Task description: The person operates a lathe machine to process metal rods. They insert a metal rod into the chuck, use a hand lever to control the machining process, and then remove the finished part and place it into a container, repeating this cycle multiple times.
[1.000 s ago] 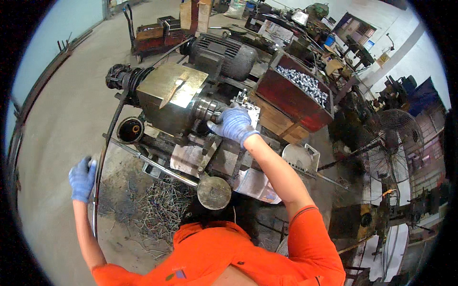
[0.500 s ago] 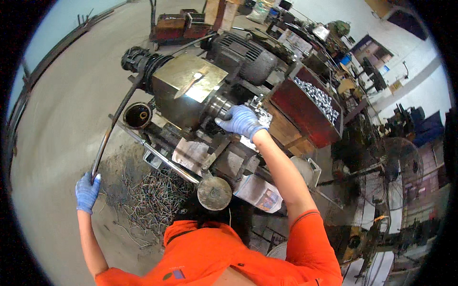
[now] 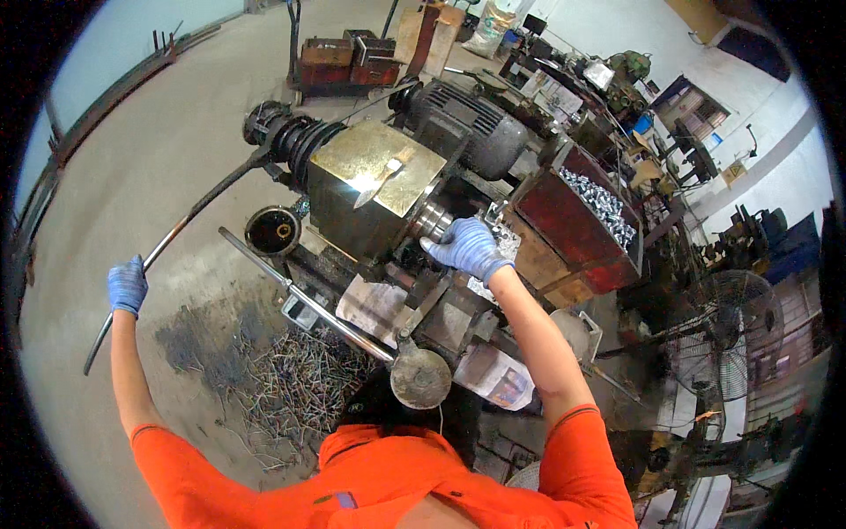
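Observation:
My left hand (image 3: 129, 285), in a blue-grey glove, is closed around a long dark metal lever (image 3: 192, 216). The lever slants up to the pulley end of a lathe headstock (image 3: 366, 163), and its lower end sticks out below my fist. At the shiny round chuck (image 3: 432, 219), on the headstock's right side, my right hand (image 3: 470, 249) has its gloved fingers bent together. Whatever sits between those fingers is hidden. A brush (image 3: 381, 183) with a pale handle lies on top of the headstock.
A polished bar (image 3: 308, 298) and a round disc (image 3: 421, 377) stand out toward me. Right of the machine is a red bin (image 3: 573, 225) of small metal parts. Metal shavings (image 3: 300, 383) cover floor at lower left. A fan (image 3: 731, 326) stands far right; a motor (image 3: 476, 128) sits behind.
My left hand has swung the lever outward, to the left and up. My right hand remains at the chuck. The whole view has shifted slightly.

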### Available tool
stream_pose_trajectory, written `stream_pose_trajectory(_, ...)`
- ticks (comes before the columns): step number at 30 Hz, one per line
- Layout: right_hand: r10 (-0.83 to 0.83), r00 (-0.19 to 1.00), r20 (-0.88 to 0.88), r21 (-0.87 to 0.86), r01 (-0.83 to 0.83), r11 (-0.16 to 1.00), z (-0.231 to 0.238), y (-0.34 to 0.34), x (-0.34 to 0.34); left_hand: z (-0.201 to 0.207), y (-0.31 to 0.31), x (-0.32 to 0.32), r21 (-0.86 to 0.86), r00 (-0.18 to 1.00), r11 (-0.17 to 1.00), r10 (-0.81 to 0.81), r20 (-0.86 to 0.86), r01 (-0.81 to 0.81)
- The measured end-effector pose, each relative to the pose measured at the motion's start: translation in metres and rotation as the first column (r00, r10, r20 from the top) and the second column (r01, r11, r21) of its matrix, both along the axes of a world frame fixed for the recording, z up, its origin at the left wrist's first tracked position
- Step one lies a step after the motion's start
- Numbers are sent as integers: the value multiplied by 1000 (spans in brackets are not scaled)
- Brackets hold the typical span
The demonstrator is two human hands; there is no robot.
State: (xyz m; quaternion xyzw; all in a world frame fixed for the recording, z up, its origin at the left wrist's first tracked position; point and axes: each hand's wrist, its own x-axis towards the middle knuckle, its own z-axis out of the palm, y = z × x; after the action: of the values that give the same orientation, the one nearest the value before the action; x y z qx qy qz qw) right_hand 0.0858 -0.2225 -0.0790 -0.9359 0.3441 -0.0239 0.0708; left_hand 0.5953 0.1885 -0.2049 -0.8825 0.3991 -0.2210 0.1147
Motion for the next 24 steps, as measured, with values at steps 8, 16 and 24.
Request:
stream_pose_trajectory(8, 50, 930, 365, -209, 30, 978, 19, 35, -46, 83, -111, -139, -670, 852, 735, -413, -320, 105)
stream_pose_trajectory(16, 28, 741, 671, -193, 138, 971, 17, 108, -169, 135, -260, -295, -738, 715, 544, -689, -121, 399)
stream_pose_trajectory(24, -557, 668, 493, 191, 542, 818, -54, 179, -295, 104, -276, -326, -731, 573, 384, -820, 11, 564)
